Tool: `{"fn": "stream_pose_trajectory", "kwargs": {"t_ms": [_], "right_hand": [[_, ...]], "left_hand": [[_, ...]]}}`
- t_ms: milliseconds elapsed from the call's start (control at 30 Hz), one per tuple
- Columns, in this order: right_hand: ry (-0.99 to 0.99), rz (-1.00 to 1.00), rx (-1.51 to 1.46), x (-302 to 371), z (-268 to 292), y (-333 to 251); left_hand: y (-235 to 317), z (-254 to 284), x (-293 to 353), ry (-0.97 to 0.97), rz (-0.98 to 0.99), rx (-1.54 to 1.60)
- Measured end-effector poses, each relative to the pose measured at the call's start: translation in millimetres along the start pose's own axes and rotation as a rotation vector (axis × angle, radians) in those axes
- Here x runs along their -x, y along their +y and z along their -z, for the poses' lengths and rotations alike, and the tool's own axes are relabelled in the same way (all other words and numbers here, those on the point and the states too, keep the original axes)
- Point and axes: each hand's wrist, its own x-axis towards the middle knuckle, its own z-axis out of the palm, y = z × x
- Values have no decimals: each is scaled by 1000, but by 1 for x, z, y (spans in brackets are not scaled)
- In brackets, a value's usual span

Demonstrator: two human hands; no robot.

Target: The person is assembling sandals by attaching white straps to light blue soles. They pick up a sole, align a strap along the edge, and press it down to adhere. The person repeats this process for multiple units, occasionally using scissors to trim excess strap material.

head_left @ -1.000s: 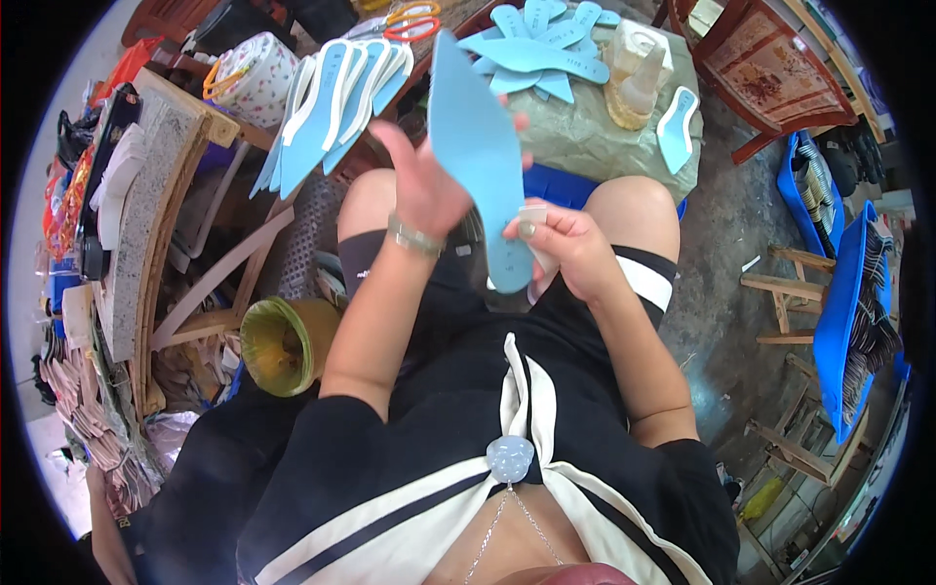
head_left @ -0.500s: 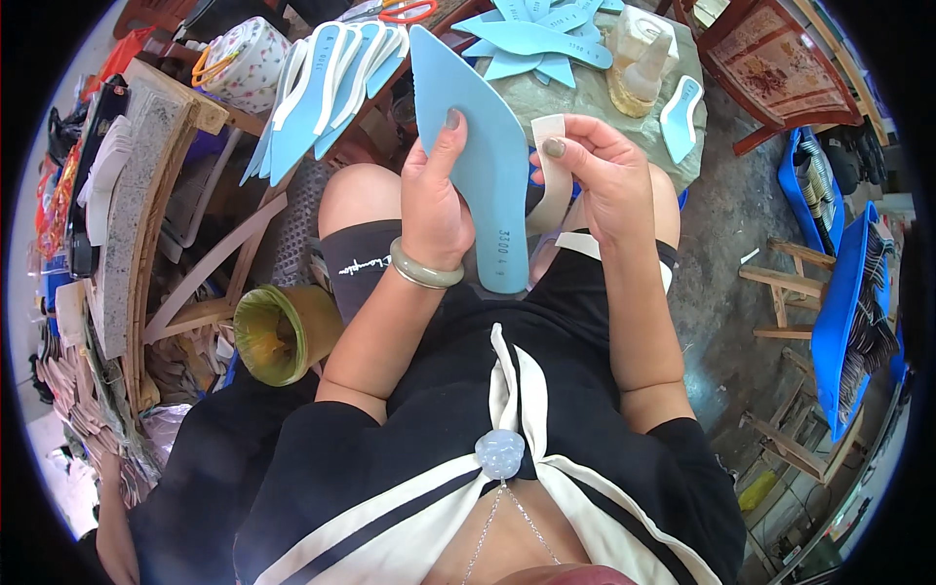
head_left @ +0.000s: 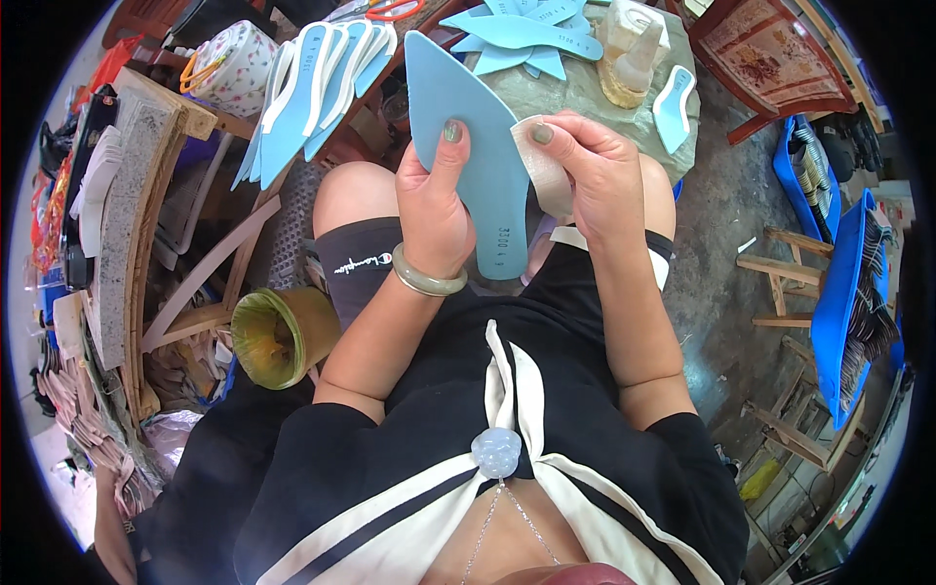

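Observation:
A light blue shoe insole (head_left: 480,146) stands upright over my lap, broad pointed end up. My left hand (head_left: 435,210) is closed on its left side, thumb on the face toward me and the other fingers hidden behind. Between thumb and fingers, my right hand (head_left: 606,175) pinches a cream-white strip (head_left: 546,177). The strip's upper end meets the insole's right edge, and the rest curls down below the hand. Whether it sticks to the insole I cannot tell.
White-edged insoles (head_left: 302,88) hang over a ledge at the upper left. Plain blue insoles (head_left: 531,34), a glue bottle in a cut container (head_left: 629,58) and one edged insole (head_left: 673,109) lie on the covered worktop. A lined bin (head_left: 278,336) stands left; blue trays (head_left: 848,312) are at right.
My right hand has moved left with the strip, bringing its upper end from apart to against the insole's right edge. The left hand keeps its hold on the insole.

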Motion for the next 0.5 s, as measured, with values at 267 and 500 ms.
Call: {"fn": "stream_pose_trajectory", "kwargs": {"t_ms": [267,500], "right_hand": [[-72,122,-127,8,6,0],[-152,361,-212,9,14,5]], "left_hand": [[1,-3,4,-63,-2,-14],[4,-8,7,-69,-1,-19]]}}
